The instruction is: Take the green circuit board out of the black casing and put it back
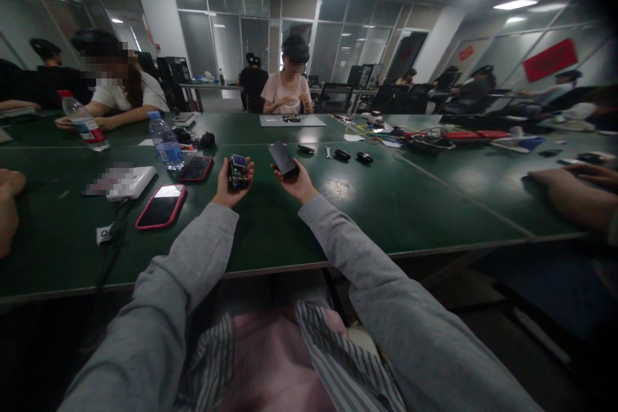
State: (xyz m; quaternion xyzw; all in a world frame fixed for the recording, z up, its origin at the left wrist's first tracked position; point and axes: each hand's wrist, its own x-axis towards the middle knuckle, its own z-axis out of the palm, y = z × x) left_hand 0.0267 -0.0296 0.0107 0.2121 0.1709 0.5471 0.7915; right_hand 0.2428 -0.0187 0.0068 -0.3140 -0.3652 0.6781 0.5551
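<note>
Circuit board (237, 172) lies exposed in our left hand (224, 189), fingers curled around it; to its right, our right hand (300, 185) grips a dark slab (282, 158) above the green table (371, 212). Both are apart; how much remains, we cannot tell.

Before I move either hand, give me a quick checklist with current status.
1. Left hand has the green circuit-board assembly: ok, cradled in the fingers.
2. Right hand has the black rectangular panel: ok, held tilted.
3. Assembly and panel apart: ok, visible gap between them.
4. Blue-capped water bottle standing, cap on: ok.
5. Pink-cased phone apart from the left sleeve: ok, lying on the table beside it.
6. Connections on the assembly sound: cannot tell, too small.
</note>
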